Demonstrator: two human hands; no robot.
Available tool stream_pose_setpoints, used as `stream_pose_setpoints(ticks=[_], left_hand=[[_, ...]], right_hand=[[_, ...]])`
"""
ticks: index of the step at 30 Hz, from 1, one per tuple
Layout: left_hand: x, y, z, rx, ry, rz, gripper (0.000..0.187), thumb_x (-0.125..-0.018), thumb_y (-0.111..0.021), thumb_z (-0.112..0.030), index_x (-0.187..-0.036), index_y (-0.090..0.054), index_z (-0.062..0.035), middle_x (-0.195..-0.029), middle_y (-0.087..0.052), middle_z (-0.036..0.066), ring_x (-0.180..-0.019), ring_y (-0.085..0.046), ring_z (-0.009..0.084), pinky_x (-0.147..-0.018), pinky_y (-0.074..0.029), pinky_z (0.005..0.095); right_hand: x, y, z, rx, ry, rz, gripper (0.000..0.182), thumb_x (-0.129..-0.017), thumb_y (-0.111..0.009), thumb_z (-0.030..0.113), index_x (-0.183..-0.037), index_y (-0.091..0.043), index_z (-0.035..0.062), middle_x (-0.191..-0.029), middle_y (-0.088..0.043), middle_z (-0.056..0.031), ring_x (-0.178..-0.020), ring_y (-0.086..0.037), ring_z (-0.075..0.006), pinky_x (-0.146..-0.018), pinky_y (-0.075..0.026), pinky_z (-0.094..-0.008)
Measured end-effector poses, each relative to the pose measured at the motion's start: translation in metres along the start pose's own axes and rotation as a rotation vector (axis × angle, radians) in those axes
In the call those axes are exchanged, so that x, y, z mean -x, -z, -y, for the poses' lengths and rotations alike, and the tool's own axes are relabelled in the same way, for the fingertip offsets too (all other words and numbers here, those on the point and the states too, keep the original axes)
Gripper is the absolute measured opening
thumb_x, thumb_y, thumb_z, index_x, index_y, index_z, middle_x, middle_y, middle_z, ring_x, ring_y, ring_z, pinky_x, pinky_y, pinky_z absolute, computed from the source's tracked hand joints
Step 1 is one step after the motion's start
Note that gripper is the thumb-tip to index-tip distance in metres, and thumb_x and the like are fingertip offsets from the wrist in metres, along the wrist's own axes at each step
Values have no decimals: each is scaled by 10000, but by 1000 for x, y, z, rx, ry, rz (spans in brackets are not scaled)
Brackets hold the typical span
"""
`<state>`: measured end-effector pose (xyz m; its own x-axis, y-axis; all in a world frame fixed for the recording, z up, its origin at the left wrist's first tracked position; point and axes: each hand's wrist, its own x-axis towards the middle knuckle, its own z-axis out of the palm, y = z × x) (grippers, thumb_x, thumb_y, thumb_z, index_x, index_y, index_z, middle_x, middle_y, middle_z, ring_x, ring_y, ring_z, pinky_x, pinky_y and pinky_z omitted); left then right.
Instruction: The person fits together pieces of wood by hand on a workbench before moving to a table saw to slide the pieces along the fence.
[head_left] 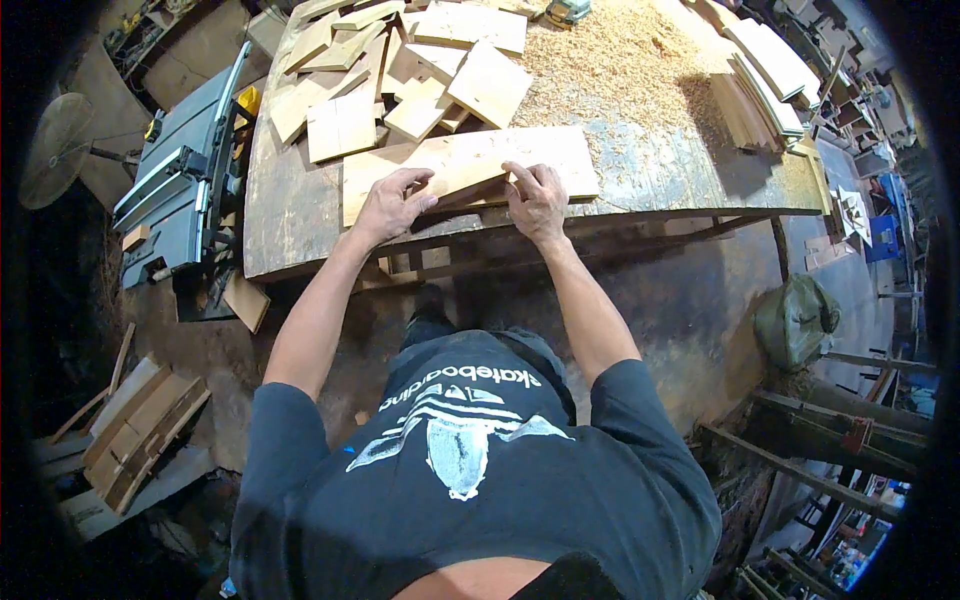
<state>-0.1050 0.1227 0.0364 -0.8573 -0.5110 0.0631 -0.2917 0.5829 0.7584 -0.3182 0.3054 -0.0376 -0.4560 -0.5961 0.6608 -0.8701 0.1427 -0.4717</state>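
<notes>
A long pale wooden board lies along the near edge of the workbench. Over it, a smaller wooden piece sits between my hands, its near edge dark with shadow. My left hand has thumb and fingers closed at the left end of this piece. At the right end, my right hand grips with curled fingers. The outline of the smaller piece blends into the board beneath, so its far edge is hard to make out.
Cut wooden squares are heaped at the back left of the workbench. Sawdust covers its back middle, near a green power tool. Stacked boards stand right. A table saw is at left, a green sack on the floor.
</notes>
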Motion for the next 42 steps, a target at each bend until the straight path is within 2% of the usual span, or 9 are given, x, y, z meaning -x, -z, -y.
stream_pose_setpoints(ticks=[4,7,11,19,23,24,25,30,42], left_hand=[[3,-4,-6,-13,66,22,549,-842,-818,-209,-1322,-626,-23,-1197,-674,177,-1125,-665,319,-1000,-524,389],[9,-16,-10,-180,-56,60,568,-800,-853,-204,-1300,-630,-53,-1233,-583,167,-1155,-620,351,-1006,-519,436],[18,-35,-15,-243,-110,7,662,-788,-851,-206,-1377,-571,-92,-1225,-592,173,-1151,-607,392,-1000,-515,448],[24,-49,-27,-373,-98,-34,651,-786,-837,-185,-1378,-584,-87,-1219,-646,191,-1151,-606,383,-1010,-488,473],[23,-61,-6,-357,-166,-131,598,-855,-769,-221,-1391,-554,-66,-1178,-656,211,-1095,-599,421,-956,-493,516],[23,-65,3,-346,-152,-148,605,-867,-755,-256,-1382,-550,-14,-1189,-651,243,-1095,-598,444,-974,-483,523],[21,-65,8,-354,-204,-154,595,-864,-759,-271,-1353,-573,12,-1214,-644,269,-1110,-599,451,-990,-480,516],[21,-59,-13,-296,-142,-157,474,-808,-791,-274,-1196,-680,-25,-1096,-712,202,-1036,-647,397,-958,-514,472],[14,-45,-9,-383,-54,-82,546,-796,-810,-326,-1253,-665,-66,-1112,-716,172,-1047,-637,384,-930,-504,485]], right_hand=[[1,-4,-2,12,19,-41,441,-709,-763,66,-1139,-712,146,-855,-608,-56,-831,-611,-284,-754,-504,-417],[4,-3,-2,-12,-18,3,397,-720,-749,110,-1111,-698,144,-925,-615,-89,-891,-607,-313,-787,-498,-449],[3,-3,1,3,-5,-12,385,-711,-743,120,-1092,-690,137,-932,-615,-94,-884,-605,-319,-790,-498,-453],[4,-4,3,25,-12,6,384,-739,-718,143,-1118,-675,100,-950,-612,-121,-910,-591,-332,-803,-488,-451],[7,-5,5,75,-57,70,347,-791,-693,181,-1121,-664,75,-968,-625,-144,-924,-595,-352,-810,-475,-475],[4,-7,7,92,49,-65,239,-793,-665,135,-1015,-652,46,-848,-596,-152,-811,-585,-372,-726,-468,-491],[7,-11,1,103,16,-37,236,-797,-663,141,-1013,-653,47,-853,-597,-162,-810,-587,-380,-724,-470,-496],[-4,8,15,59,-8,-9,312,-797,-739,185,-1082,-688,68,-884,-613,-126,-856,-590,-336,-776,-481,-458],[-1,0,14,91,-13,-11,309,-779,-750,177,-1076,-694,108,-921,-616,-114,-881,-585,-331,-788,-471,-454]])
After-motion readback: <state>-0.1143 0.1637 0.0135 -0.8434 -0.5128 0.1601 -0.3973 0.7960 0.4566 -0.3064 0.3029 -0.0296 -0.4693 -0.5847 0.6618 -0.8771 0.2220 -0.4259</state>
